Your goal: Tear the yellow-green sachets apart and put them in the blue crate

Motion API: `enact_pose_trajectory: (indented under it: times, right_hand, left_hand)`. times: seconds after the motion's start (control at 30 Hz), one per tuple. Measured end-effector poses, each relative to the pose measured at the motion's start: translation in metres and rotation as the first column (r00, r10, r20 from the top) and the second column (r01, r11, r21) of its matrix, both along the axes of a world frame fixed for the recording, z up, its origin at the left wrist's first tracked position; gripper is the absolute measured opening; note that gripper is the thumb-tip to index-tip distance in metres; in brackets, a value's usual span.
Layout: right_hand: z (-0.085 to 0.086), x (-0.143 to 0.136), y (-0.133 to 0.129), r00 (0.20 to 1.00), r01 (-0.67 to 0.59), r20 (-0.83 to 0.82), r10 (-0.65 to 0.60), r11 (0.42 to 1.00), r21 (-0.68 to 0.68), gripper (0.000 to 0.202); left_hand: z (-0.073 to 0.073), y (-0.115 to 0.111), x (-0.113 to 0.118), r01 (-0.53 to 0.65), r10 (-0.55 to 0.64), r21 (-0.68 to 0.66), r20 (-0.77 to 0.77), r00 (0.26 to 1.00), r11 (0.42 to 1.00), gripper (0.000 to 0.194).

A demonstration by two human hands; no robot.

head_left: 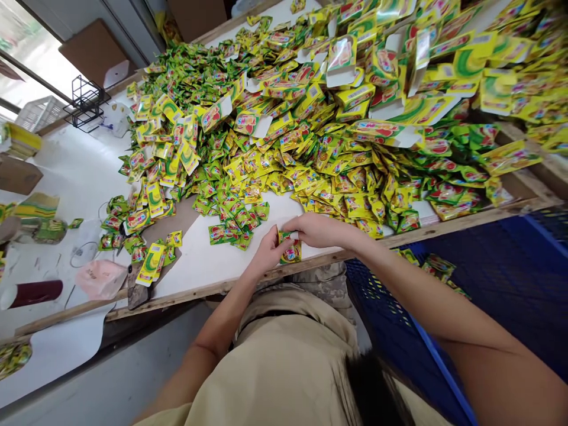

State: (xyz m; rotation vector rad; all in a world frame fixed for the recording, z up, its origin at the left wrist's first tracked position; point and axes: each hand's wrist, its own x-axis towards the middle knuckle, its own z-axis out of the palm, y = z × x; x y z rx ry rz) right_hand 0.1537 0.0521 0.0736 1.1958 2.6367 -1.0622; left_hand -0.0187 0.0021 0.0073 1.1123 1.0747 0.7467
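Observation:
Both my hands meet at the front edge of the white table, around one green packet [291, 251] with red and white print. My left hand [270, 249] pinches its left side with thumb and fingers. From above, my right hand [306, 229] closes on the packet's top, its fingertips partly hidden. Just left of my hands lies a loose group of green sachets [235, 220]. Beyond them spreads a heap of yellow sachets [337, 189], with flat yellow cartons [386, 131] strewn over it.
A blue crate [501, 266] with some packets inside stands at my right, below the wooden table rim [426, 232]. Leftward on the table are a phone [138, 287], a pink plastic bag [101, 279], a dark red cylinder [38, 293] and a black wire rack [84, 103].

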Motion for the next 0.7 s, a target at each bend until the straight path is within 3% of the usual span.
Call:
enact_pose_trajectory:
  times: [0.1, 0.17, 0.23, 0.3, 0.37, 0.47, 0.6, 0.7]
  right_hand:
    - [-0.001, -0.003, -0.008, 0.993, 0.091, -0.076, -0.086, 0.993, 0.07, 0.036]
    - [-0.009, -0.001, -0.019, 0.932, 0.287, -0.266, -0.248, 0.95, 0.12, 0.041]
    - [-0.02, 0.002, -0.028, 0.761, 0.528, -0.456, -0.461, 0.849, 0.022, 0.04]
    - [-0.031, 0.006, -0.034, 0.549, 0.629, -0.507, -0.665, 0.728, -0.273, 0.037]
    - [-0.039, 0.008, -0.035, 0.43, 0.524, -0.431, -0.794, 0.608, -0.597, 0.036]
    - [-0.041, 0.009, -0.029, 0.437, 0.305, -0.346, -0.83, 0.499, -0.811, 0.034]
    - [-0.035, 0.007, -0.018, 0.513, 0.245, -0.31, -0.8, 0.483, -0.841, 0.032]
    - [-0.034, 0.002, -0.012, 0.537, 0.23, -0.354, -0.766, 0.536, -0.812, 0.029]
  left_hand:
    - [0.002, 0.0, 0.0, -0.062, 0.062, -0.002, 0.029, 0.998, 0.998, 0.043]
    - [0.003, 0.0, 0.0, -0.087, 0.089, -0.02, 0.079, 0.993, 0.996, 0.045]
    - [0.005, -0.002, 0.0, -0.081, 0.084, -0.032, 0.114, 0.99, 0.996, 0.046]
    - [0.005, -0.003, 0.001, -0.064, 0.067, -0.033, 0.128, 0.989, 0.997, 0.046]
    - [0.005, -0.005, 0.004, -0.069, 0.081, -0.072, 0.179, 0.98, 0.995, 0.047]
    - [0.006, -0.003, 0.007, -0.093, 0.158, -0.212, 0.309, 0.938, 0.973, 0.056]
    - [0.013, 0.011, 0.0, -0.002, 0.144, -0.363, 0.366, 0.92, 0.932, 0.049]
    - [0.019, 0.026, -0.011, 0.093, 0.082, -0.469, 0.341, 0.937, 0.878, 0.042]
